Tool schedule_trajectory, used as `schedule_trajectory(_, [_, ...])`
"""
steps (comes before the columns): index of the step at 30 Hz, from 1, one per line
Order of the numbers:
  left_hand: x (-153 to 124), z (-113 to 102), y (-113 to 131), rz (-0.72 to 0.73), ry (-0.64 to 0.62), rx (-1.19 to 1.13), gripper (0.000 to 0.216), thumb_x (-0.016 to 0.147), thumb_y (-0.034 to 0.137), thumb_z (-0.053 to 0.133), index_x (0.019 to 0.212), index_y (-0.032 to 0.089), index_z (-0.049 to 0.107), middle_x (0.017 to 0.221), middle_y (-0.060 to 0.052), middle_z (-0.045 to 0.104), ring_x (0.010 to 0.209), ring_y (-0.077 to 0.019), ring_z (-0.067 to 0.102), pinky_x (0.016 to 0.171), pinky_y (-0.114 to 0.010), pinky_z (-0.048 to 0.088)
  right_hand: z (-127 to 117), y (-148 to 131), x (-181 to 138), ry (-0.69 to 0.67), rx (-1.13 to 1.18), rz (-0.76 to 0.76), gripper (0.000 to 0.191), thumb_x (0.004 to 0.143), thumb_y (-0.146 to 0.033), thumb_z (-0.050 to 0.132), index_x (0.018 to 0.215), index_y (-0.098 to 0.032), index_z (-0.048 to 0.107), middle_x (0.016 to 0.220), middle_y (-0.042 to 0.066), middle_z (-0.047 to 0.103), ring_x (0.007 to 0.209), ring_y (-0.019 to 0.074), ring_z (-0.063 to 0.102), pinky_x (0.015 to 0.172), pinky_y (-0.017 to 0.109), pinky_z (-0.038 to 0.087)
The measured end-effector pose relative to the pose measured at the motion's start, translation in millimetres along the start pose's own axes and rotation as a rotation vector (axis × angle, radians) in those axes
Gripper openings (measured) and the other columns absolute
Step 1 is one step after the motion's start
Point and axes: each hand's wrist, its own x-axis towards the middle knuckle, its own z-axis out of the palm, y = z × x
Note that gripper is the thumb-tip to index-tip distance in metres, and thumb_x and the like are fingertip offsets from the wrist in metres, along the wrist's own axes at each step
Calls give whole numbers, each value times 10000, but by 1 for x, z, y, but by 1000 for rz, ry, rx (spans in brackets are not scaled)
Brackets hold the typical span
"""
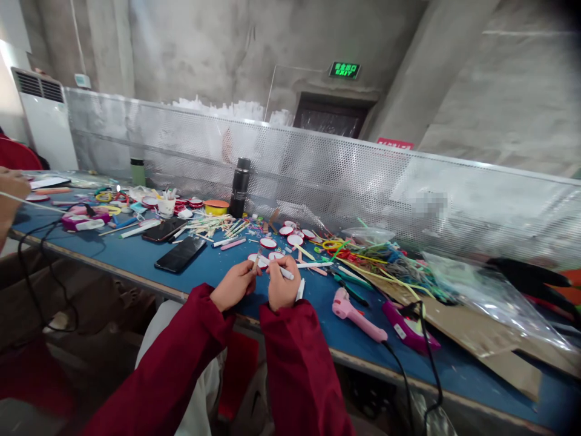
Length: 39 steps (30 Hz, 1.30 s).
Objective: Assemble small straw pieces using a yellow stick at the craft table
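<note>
Both hands meet over the front edge of the blue table. My right hand (283,283) is closed on a white marker pen (287,274), held the way one writes, its tip pointing left. My left hand (235,284) pinches a small, flat wooden stick (255,264) upright, close to the marker's tip; whether the two touch I cannot tell. Just beyond the fingers lie several round white discs with red rims (268,243). Beside my right wrist is a white pen or cap (300,289).
To the right are a pink glue gun (358,318) with a cable, pliers (351,284), a purple device (411,327), cardboard (481,330) and tangled pipe cleaners (385,260). Leftward lie phones (181,254), wooden sticks (211,225) and a black bottle (240,188). Another person's hand (9,197) shows far left.
</note>
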Motion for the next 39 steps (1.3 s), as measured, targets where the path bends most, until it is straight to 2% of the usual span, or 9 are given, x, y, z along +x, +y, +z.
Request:
schedule_trajectory(5, [1,-1,-3,15,0,29,287,880,473,513,904,188,535,487,82,441,429,-94,372,458,-239,263,0,0,1,44,-22,6,137,750,-279,579,634,-237,520,596,-51,514,586,144,462,580,285,376])
schedule_trajectory(13, [2,-1,-6,33,9,19,318,877,502,534,900,185,543,479,80,448,419,-93,367,462,-240,257,-1,-1,2,31,-28,11,136,750,-279,584,635,-239,522,566,-61,505,541,135,449,546,279,368])
schedule_trajectory(23, [2,-1,-3,9,17,-2,293,862,475,553,887,183,547,498,86,417,419,-86,370,458,-228,250,0,5,1,39,-37,6,156,779,-304,586,651,-237,526,601,-44,551,605,150,488,601,285,397])
schedule_trajectory(39, [1,-1,-1,0,10,-12,254,844,433,569,899,187,541,490,91,419,416,-87,365,450,-227,261,1,3,1,28,-4,14,155,770,-285,588,639,-239,517,584,-51,528,607,149,479,592,277,398])
